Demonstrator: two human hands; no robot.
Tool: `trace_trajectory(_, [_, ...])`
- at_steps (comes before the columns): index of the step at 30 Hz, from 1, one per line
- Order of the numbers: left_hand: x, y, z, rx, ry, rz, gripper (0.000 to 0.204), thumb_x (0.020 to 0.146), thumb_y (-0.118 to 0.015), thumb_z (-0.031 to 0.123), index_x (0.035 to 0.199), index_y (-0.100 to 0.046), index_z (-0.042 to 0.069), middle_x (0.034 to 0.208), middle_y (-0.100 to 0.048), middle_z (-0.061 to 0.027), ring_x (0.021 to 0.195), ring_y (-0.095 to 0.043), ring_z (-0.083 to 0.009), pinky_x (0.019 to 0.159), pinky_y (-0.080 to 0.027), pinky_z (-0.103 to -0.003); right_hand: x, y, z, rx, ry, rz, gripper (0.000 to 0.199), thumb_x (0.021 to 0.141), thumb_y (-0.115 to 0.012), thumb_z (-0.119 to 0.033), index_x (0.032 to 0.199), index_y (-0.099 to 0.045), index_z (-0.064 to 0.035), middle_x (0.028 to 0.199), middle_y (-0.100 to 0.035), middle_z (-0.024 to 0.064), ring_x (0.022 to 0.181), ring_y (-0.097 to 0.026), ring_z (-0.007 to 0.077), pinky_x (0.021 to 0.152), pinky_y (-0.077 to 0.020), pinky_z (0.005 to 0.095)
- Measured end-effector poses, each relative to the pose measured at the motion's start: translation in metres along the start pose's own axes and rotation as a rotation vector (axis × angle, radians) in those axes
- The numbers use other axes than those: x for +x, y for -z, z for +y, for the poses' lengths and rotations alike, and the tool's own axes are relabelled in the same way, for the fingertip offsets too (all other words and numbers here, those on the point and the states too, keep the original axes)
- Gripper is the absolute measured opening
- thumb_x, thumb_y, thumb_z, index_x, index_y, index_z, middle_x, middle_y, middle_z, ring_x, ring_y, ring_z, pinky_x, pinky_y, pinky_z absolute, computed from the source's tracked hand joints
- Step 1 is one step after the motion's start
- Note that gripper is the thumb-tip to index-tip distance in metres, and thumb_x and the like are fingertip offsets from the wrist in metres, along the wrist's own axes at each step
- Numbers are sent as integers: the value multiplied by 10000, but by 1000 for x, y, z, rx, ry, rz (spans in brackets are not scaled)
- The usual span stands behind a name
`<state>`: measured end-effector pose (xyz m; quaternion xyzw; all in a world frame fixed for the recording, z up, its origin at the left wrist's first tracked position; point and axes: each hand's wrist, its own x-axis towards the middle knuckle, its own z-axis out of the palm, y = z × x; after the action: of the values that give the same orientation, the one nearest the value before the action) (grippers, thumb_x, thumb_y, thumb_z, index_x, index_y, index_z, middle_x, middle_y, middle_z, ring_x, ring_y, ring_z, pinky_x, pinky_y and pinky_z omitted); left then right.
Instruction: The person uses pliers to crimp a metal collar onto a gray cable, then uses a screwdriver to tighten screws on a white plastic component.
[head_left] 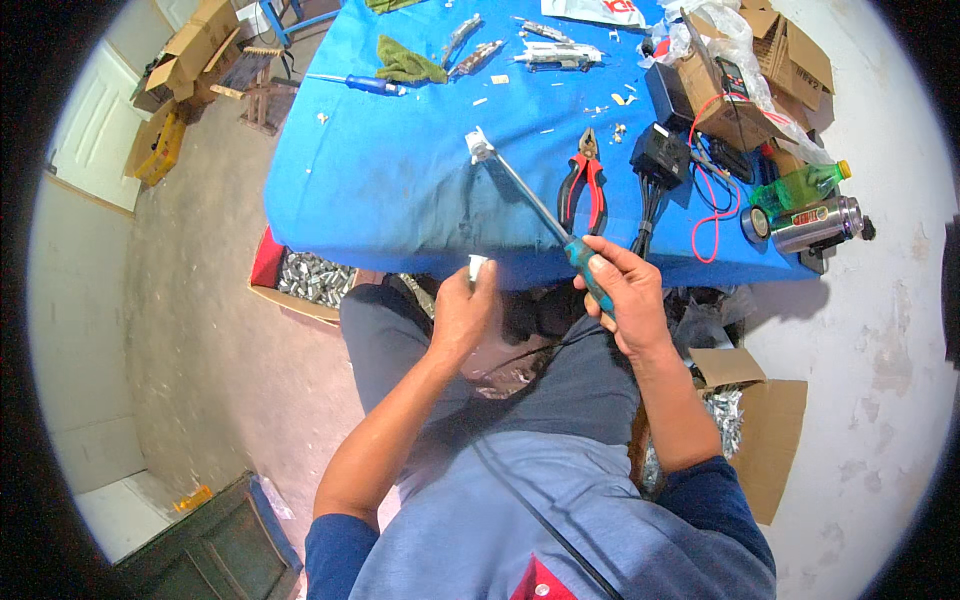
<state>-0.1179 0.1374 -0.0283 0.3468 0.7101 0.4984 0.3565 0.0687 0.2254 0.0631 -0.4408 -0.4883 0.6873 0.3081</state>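
Observation:
My right hand [630,300] is closed around the teal handle of a screwdriver [530,195], whose shaft slants up and left over the blue-covered table. At the shaft's far end sits a small white and silver piece [480,146]; I cannot tell whether it is stuck on the tip or lies on the cloth. Close to the table's front edge, my left hand [462,318] pinches a small white piece [478,266] between thumb and fingers. Red-handled pliers [584,185] lie on the cloth, up from my right hand.
Farther back on the table [360,170] are another screwdriver [360,83], a green rag [408,62] and several metal parts [560,52]. To the right stand a black box with cables [660,155], a green bottle [800,187] and a steel flask [815,225]. Below left is a box of metal pieces [315,280].

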Motion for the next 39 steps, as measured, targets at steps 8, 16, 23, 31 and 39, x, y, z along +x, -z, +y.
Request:
trace_trajectory(8, [-6, 18, 7, -465, 185, -132, 458, 972, -525, 468, 786, -550, 51, 632, -472, 41, 560, -409, -50, 481, -324, -234, -6, 26, 23, 424, -162, -73, 307, 960, -556, -191, 1230, -558, -44, 839, -642, 128, 526, -577, 123, 335, -337, 181])
trace_trajectory(16, [9, 23, 30, -636, 241, -183, 454, 975, -477, 512, 775, -477, 105, 564, -388, 14, 442, -312, -81, 411, -228, -237, -15, 31, 37, 653, -253, -143, 312, 987, -515, -245, 1265, -511, -105, 900, -616, 123, 560, -555, 122, 351, -347, 180])
trace_trajectory(23, [4, 17, 31, -624, 205, -312, 401, 972, -517, 478, 819, -476, 109, 592, -386, 28, 480, -308, -69, 440, -232, -227, -29, 26, 39, 410, -82, -48, 350, 959, -576, -224, 1268, -535, -64, 896, -645, 116, 574, -574, 106, 374, -359, 176])
trace_trajectory(31, [-2, 14, 43, -508, 128, -354, 324, 959, -597, 370, 835, -457, 105, 641, -405, 40, 527, -328, -53, 460, -256, -224, -25, 23, 47, -354, 306, 93, 402, 894, -663, -159, 1265, -570, -35, 932, -684, 101, 697, -640, 156, 546, -491, 290])
trace_trajectory(39, [-15, 15, 45, -393, 14, -372, 293, 935, -636, 340, 889, -553, 62, 683, -496, 28, 568, -420, -56, 493, -323, -221, -29, 18, 34, -964, 624, 272, 478, 791, -722, -137, 1245, -588, -73, 991, -658, 152, 844, -659, 329, 706, -522, 388])
